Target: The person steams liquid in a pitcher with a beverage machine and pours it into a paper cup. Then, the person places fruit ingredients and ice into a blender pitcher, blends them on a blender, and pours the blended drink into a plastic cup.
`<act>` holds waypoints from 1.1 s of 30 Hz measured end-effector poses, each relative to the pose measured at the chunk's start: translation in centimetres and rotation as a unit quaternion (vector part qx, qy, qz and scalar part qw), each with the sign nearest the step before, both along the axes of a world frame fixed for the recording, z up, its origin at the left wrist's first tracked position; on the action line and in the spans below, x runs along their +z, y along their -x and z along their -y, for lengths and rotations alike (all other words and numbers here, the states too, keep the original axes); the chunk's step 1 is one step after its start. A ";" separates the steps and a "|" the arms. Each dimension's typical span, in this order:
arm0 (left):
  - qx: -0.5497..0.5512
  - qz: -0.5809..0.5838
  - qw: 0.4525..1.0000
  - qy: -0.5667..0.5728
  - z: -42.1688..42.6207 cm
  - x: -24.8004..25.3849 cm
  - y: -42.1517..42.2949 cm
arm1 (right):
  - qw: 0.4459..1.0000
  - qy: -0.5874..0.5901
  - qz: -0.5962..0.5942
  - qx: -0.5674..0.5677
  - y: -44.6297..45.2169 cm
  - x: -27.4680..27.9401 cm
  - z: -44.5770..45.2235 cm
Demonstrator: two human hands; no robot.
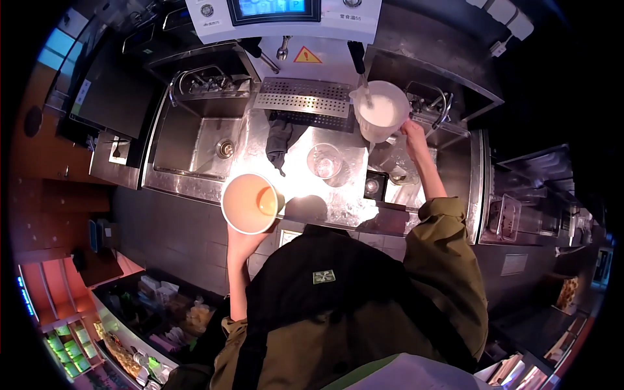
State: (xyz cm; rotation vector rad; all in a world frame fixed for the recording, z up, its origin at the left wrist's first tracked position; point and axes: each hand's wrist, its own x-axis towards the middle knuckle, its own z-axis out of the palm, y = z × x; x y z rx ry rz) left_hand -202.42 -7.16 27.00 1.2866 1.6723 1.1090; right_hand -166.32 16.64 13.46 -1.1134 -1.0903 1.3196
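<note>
A tall cup [244, 207] is held tilted above the counter's front edge by my left hand [249, 242], mostly hidden behind it. A little orange-brown liquid shows inside the cup. On the right, my right hand [412, 132] grips the handle side of a translucent pitcher [383, 117] with whitish contents. The pitcher is under a steam wand [366, 81], whose tip reaches into it. Between the hands, a clear round container [324, 161] stands on the metal counter. A dark cloth [279, 140] lies left of that container.
A machine with a screen [275, 8] and perforated drip tray [304, 96] stands at the back. Sinks with taps lie at left [201, 144] and right [448, 153]. A small black square device [374, 186] is near the counter's front right.
</note>
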 end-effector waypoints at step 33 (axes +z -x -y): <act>-0.177 -0.026 0.984 -0.021 -9.2 -14.1 -26.7 | 0.987 0.084 0.135 0.011 -23.7 4.1 17.4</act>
